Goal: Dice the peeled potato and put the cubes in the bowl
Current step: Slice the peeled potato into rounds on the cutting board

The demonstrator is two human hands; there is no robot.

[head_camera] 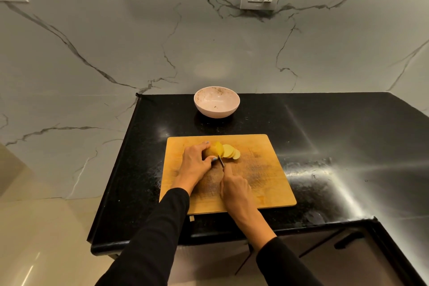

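The left hand [197,160] gripped the potato [214,150] on the board [260,169], steadying it, while the right hand [234,187] grasped the knife [221,160], cutting slices [229,151] that leaned aside. The bowl [216,101] waited behind on the table [325,127].

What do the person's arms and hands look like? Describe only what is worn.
Both arms wear long black sleeves, the left sleeve and right sleeve, each ending near the wrist. The left hand has pale blue nail polish. The right hand is bare, with no rings or watch showing.
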